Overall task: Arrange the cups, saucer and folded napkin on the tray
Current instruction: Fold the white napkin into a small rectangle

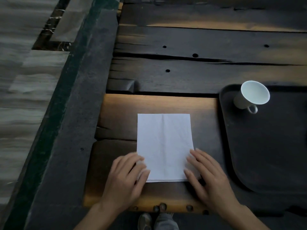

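Pressing flat, both open hands, left hand (128, 176) and right hand (207, 173), grasp nothing; crease the napkin (164, 143) squarely beside the tray (265, 155).

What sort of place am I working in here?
Probably a tea room or café-style serving spot, though that is a guess. The work surface is a rustic dark plank table, with a black serving tray holding a white cup, and both hands on a white paper napkin.

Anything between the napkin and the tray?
Nothing visible. The napkin lies on the table under both hands; bare wood separates it from the tray. The cup sits at the tray's far corner, off the path.
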Demonstrator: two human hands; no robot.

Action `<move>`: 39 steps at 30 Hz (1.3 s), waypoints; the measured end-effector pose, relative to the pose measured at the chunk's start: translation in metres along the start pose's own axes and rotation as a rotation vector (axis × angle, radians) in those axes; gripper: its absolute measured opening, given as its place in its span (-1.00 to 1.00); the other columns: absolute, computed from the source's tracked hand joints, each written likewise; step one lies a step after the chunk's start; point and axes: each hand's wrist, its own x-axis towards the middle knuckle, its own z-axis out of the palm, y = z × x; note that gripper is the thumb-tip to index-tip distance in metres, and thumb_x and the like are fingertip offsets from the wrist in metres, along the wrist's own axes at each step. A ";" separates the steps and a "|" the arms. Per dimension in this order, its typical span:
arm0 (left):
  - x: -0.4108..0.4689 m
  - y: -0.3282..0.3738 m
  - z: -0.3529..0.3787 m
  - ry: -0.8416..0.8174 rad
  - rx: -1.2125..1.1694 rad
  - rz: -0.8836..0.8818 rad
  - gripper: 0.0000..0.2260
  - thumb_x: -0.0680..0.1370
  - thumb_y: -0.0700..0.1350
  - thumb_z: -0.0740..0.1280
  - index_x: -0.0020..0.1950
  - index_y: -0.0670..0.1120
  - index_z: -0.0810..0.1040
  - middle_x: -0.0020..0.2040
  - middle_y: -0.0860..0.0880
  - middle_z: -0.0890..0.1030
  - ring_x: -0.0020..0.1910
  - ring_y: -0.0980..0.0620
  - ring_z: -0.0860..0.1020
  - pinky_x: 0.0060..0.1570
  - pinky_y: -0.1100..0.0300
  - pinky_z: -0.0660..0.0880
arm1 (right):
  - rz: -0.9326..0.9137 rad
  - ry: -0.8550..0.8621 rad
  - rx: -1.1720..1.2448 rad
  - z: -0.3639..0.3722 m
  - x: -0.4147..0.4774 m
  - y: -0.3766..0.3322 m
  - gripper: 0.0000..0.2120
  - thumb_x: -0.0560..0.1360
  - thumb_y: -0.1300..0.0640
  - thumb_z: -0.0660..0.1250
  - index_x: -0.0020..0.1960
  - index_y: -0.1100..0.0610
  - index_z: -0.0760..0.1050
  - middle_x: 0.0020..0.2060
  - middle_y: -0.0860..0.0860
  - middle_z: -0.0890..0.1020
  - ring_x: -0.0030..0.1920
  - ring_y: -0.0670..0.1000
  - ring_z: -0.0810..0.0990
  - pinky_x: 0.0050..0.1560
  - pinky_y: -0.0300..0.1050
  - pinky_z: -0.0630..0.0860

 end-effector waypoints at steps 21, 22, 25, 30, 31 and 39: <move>0.115 0.009 0.033 -0.231 0.397 -0.392 -0.41 0.66 0.12 -0.18 0.63 -0.14 -0.14 0.66 -0.10 -0.11 0.63 -0.06 -0.14 0.57 -0.19 -0.13 | 0.295 -0.316 -0.409 0.049 0.116 -0.004 -0.32 0.63 -0.23 -0.24 0.62 0.13 -0.26 0.61 0.13 -0.24 0.60 0.10 -0.29 0.50 0.35 -0.32; 0.107 0.017 0.033 -0.213 0.392 -0.355 -0.40 0.67 0.11 -0.14 0.64 -0.16 -0.08 0.66 -0.13 -0.07 0.63 -0.09 -0.09 0.56 -0.21 -0.10 | 0.259 -0.295 -0.385 0.046 0.107 -0.009 -0.33 0.65 -0.20 -0.19 0.63 0.15 -0.21 0.61 0.14 -0.19 0.61 0.12 -0.24 0.50 0.37 -0.29; 0.069 0.041 0.041 -0.258 0.398 -0.221 -0.42 0.67 0.08 -0.09 0.62 -0.22 0.07 0.64 -0.20 0.04 0.63 -0.17 0.01 0.52 -0.28 0.01 | 0.171 -0.275 -0.333 0.042 0.067 -0.027 -0.38 0.67 -0.15 -0.14 0.63 0.15 -0.04 0.62 0.15 -0.03 0.62 0.14 -0.05 0.51 0.37 -0.14; 0.037 0.055 0.047 -0.350 0.405 -0.227 -0.43 0.67 0.07 -0.11 0.58 -0.23 0.17 0.61 -0.22 0.14 0.59 -0.23 0.13 0.46 -0.29 0.12 | 0.174 -0.377 -0.384 0.043 0.029 -0.031 -0.39 0.67 -0.16 -0.16 0.59 0.15 0.19 0.59 0.14 0.17 0.58 0.15 0.15 0.46 0.38 0.01; 0.038 0.054 0.047 -0.349 0.408 -0.226 -0.43 0.68 0.07 -0.13 0.58 -0.24 0.16 0.61 -0.22 0.14 0.59 -0.22 0.13 0.47 -0.29 0.12 | 0.171 -0.385 -0.390 0.044 0.028 -0.028 -0.40 0.67 -0.17 -0.15 0.59 0.13 0.19 0.59 0.13 0.17 0.58 0.14 0.14 0.47 0.37 0.01; 0.031 0.048 0.045 -0.314 0.365 -0.312 -0.41 0.67 0.10 -0.05 0.64 -0.17 0.03 0.66 -0.14 0.03 0.63 -0.10 0.00 0.53 -0.21 0.09 | 0.218 -0.404 -0.376 0.038 0.018 -0.010 -0.41 0.65 -0.18 -0.06 0.63 -0.02 0.01 0.63 0.08 0.00 0.62 0.15 -0.01 0.51 0.37 0.01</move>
